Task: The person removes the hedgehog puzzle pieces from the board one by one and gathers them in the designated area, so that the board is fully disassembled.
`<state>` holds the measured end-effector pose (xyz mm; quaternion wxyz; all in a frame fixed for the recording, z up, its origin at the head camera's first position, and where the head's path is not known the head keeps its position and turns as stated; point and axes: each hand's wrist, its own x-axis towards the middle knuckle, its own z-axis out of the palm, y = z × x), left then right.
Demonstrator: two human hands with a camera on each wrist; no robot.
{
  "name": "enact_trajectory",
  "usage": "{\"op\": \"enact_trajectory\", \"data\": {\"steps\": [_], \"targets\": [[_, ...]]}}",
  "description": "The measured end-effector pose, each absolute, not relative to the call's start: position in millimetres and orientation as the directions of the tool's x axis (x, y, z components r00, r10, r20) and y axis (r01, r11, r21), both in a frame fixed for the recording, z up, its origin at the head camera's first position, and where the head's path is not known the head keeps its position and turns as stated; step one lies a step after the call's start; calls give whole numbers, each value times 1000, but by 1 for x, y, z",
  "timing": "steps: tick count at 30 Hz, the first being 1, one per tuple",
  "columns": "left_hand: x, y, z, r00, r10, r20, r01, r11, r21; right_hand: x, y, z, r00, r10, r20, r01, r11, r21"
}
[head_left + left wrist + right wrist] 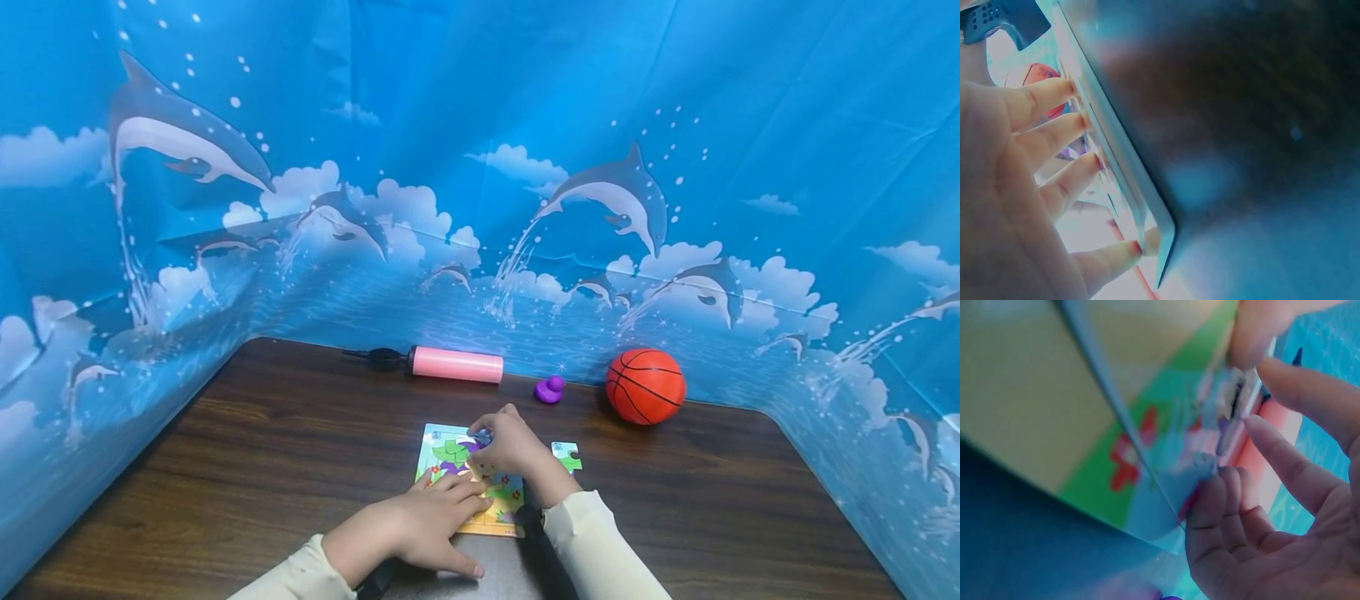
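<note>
Head view: a thin, flat, square puzzle (453, 454) on the brown table (262, 467), under both hands. Bright colours all over: light blue on top, green leaves, bits of purple, red flowers, yellow along the bottom. Down on the lower left part, the left hand (431, 521) with straight, spread fingers, holding nothing. Over the top right part, the right hand (513, 443) with thumb and fingers in a pinch on a small piece (483, 436), too covered up to show its picture. Behind both hands, much of the middle, out of sight. To the right, just beside the right wrist, one loose piece (564, 454), blue and green. Farther back, near the blue dolphin cloth (465, 100): a pink pump (457, 365) with a black end, a little purple toy (550, 391) and an orange-red ball (646, 386) with black lines.
</note>
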<state>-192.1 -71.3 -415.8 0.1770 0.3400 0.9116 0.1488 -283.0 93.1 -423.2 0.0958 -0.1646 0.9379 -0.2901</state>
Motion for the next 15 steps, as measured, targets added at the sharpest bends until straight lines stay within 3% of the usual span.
{"op": "enact_trajectory", "data": {"steps": [8, 15], "targets": [[-191, -72, -416, -709, 672, -217, 569, 726, 386, -283, 94, -422, -940, -329, -92, -222, 793, -567], [-191, -71, -417, -714, 666, -215, 563, 729, 389, -283, 95, -426, -924, -380, -51, -270, 739, -617]]}}
